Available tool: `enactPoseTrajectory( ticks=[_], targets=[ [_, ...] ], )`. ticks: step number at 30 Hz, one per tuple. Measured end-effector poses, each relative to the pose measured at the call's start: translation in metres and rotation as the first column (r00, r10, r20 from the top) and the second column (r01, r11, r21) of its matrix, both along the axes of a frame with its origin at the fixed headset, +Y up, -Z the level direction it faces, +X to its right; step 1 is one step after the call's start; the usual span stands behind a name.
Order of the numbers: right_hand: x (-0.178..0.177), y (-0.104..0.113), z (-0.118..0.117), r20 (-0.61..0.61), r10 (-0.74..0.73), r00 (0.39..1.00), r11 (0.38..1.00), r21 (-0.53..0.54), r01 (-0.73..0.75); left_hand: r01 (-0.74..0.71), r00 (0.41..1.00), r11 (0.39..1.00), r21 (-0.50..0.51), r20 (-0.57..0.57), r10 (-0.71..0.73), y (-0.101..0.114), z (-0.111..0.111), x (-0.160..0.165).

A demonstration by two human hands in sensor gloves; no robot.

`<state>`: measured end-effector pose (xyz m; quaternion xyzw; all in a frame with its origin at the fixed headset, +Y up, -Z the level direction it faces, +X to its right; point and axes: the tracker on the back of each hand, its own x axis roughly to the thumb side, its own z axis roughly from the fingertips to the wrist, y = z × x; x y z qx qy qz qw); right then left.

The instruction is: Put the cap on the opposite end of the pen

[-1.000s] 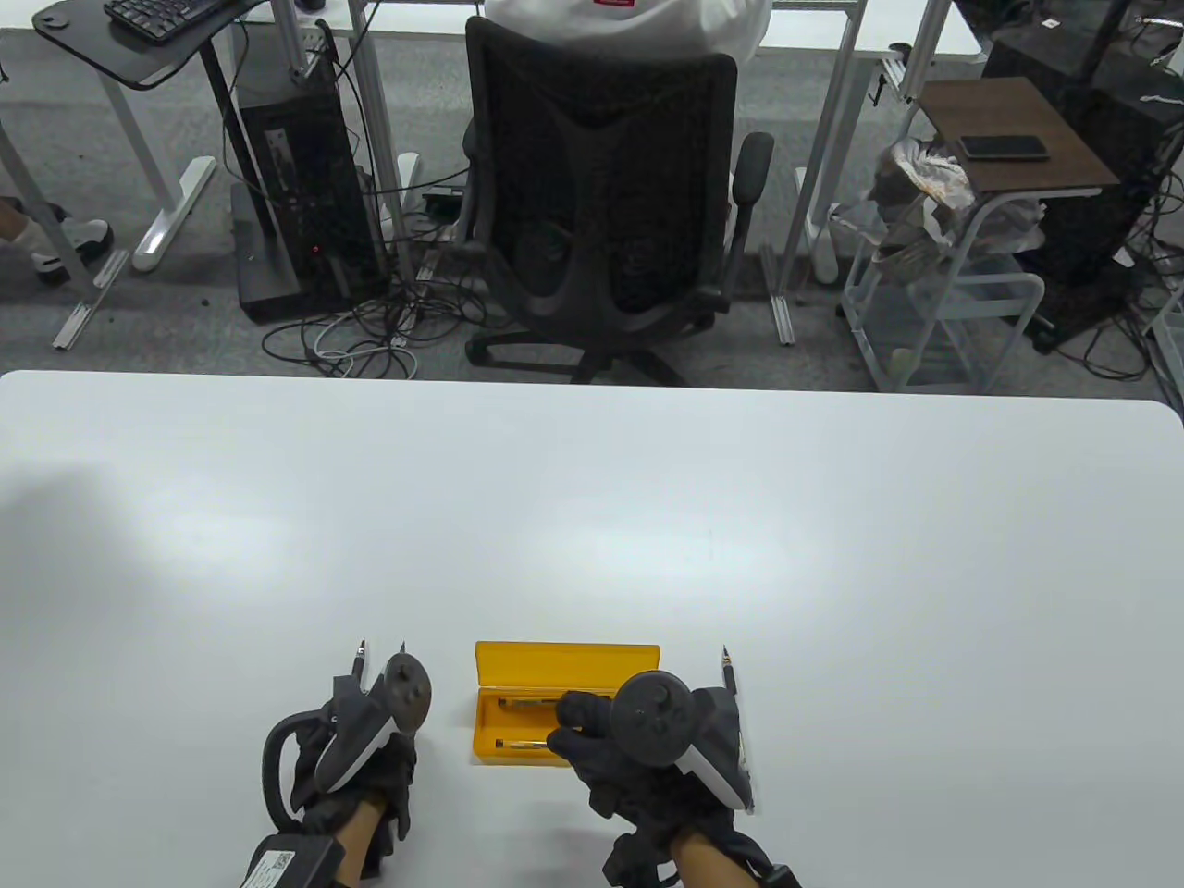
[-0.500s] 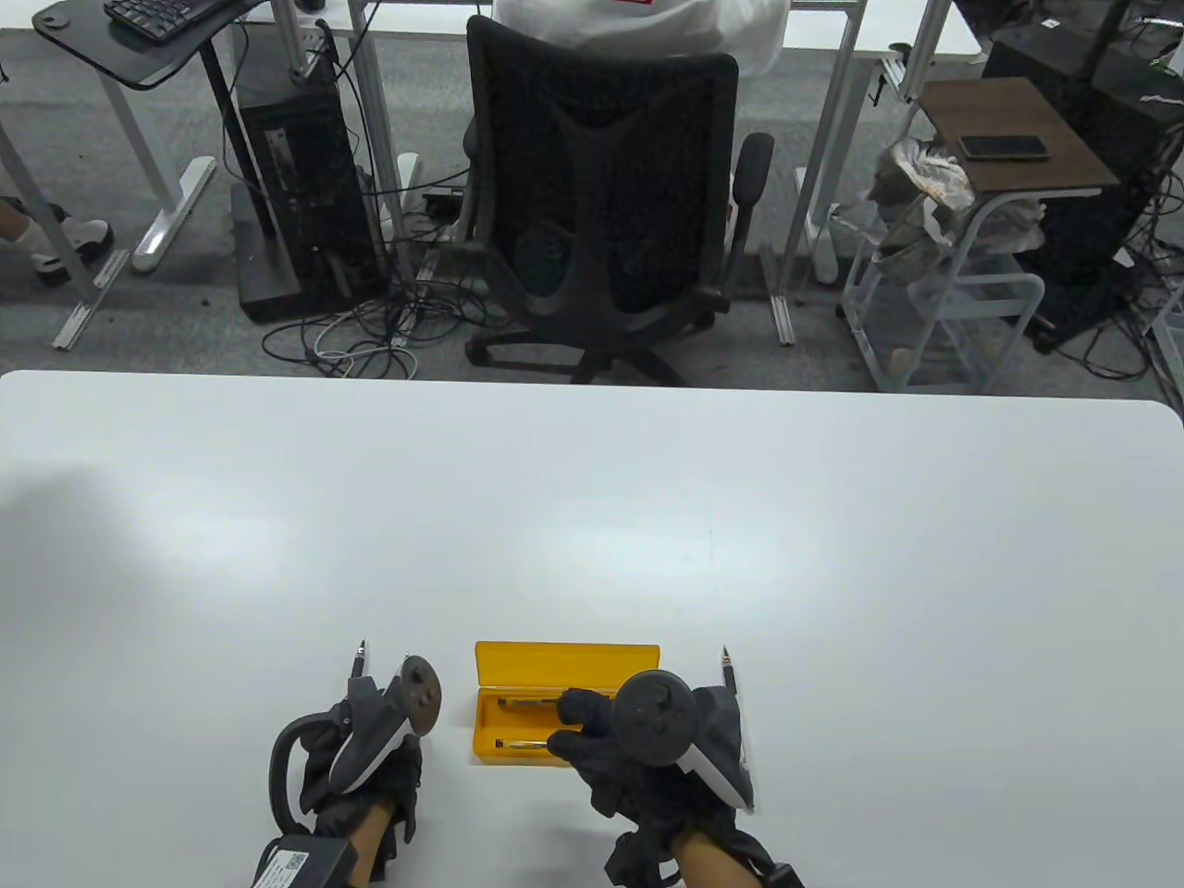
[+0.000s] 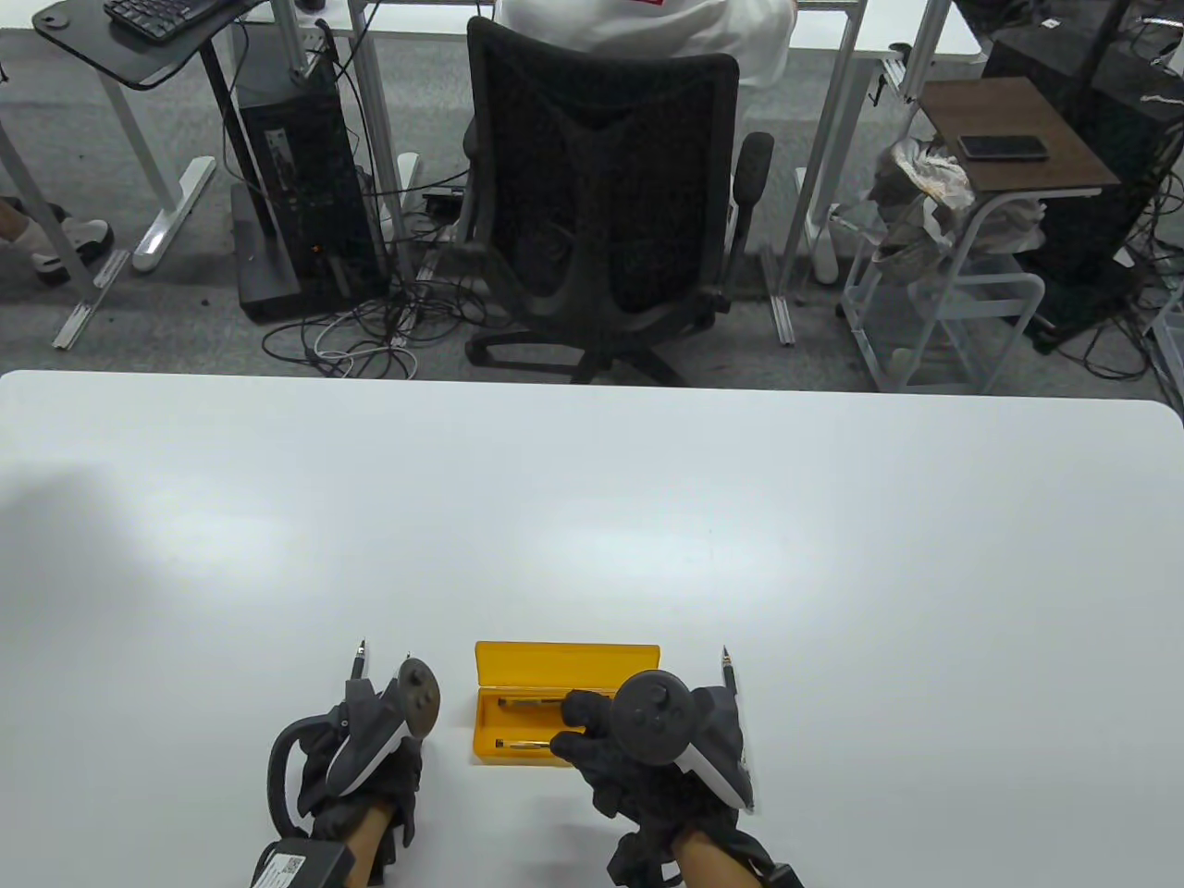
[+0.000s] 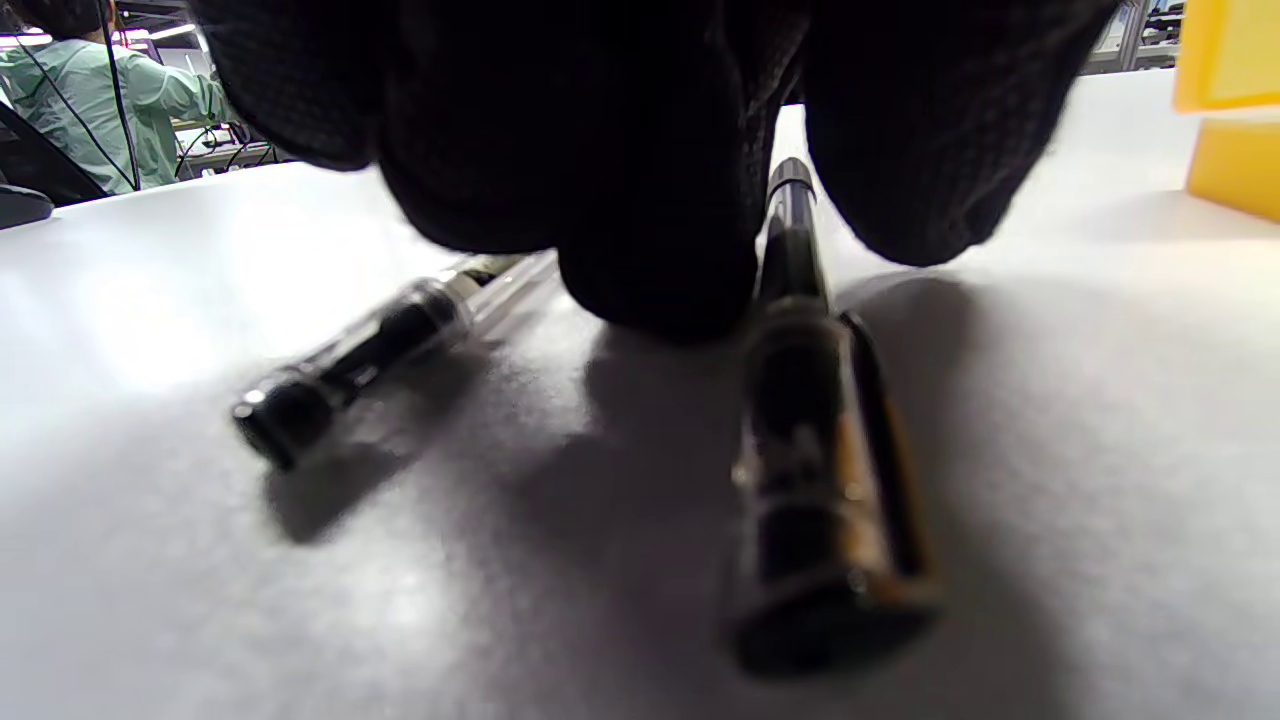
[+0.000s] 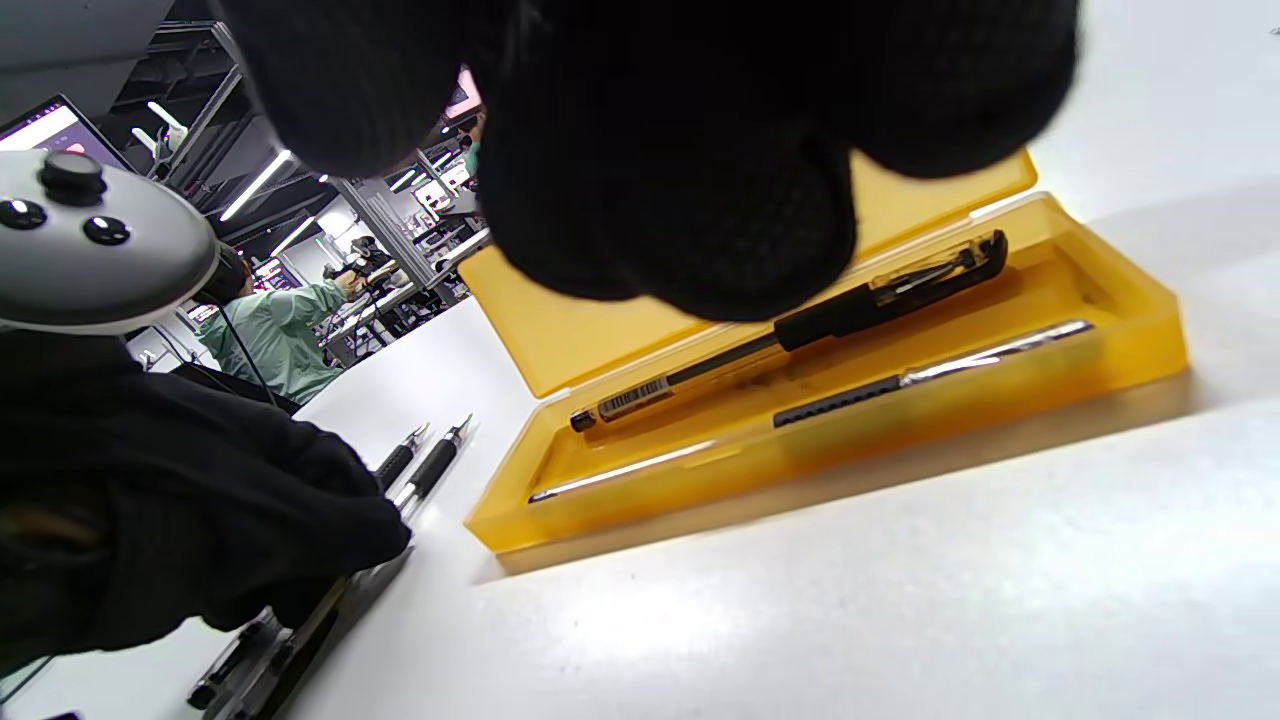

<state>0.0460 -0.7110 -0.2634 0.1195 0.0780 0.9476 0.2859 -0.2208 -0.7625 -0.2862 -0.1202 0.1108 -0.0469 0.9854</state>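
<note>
An open yellow pen case (image 3: pixel 518 662) lies near the table's front edge. In the right wrist view it (image 5: pixel 1120 340) holds a capped black pen (image 5: pixel 850 310) and a slim silver-and-black pen (image 5: pixel 950 365). My right hand (image 3: pixel 569 726) hovers over the case's right part with curled fingers (image 5: pixel 680 200) and holds nothing. My left hand (image 3: pixel 370 708) lies on two pens left of the case. In the left wrist view one pen (image 4: pixel 820 480) has a clipped cap on its near end, the other (image 4: pixel 370 345) is clear-barrelled. My fingertips (image 4: pixel 650 260) touch down between them. A third pen (image 3: pixel 729 671) lies right of my right hand.
The white table (image 3: pixel 592 518) stretches far beyond the case. A black office chair (image 3: pixel 601 194) stands behind its far edge, among desks and cables on the floor.
My left hand has shifted slightly right and toward me, its tracker turning a little. My right hand and the case have stayed put.
</note>
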Motion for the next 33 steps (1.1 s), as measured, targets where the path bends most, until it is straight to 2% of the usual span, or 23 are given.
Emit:
enactPoseTrajectory(
  ticks=[11,18,23,26,29,33],
  targets=[
    [0.001,-0.001,0.0,0.008,0.011,1.0,1.0,-0.007,-0.011,-0.066,0.998,0.996,0.059,0.019,0.065,0.018,0.005,0.002],
    [0.001,-0.001,0.0,0.01,0.017,1.0,1.0,-0.008,-0.017,-0.194,0.98,0.961,0.195,0.081,0.181,0.04,0.015,0.006],
    [0.001,-0.001,-0.001,0.01,0.024,1.0,1.0,-0.01,-0.024,-0.311,0.948,0.927,0.209,0.132,0.288,0.042,0.019,0.015],
    [0.001,0.0,-0.001,0.016,0.019,1.0,1.0,-0.007,-0.019,-0.309,0.944,0.924,0.225,0.191,0.269,0.04,0.019,0.025],
    [0.003,0.001,-0.003,0.035,0.035,0.999,0.999,0.007,-0.036,-0.298,0.927,0.929,0.218,0.298,0.228,0.035,0.015,0.04],
    [0.006,0.005,-0.004,0.08,0.109,0.991,0.993,0.047,-0.113,-0.201,0.905,0.959,0.199,0.412,0.104,0.022,0.011,0.06]
  ],
)
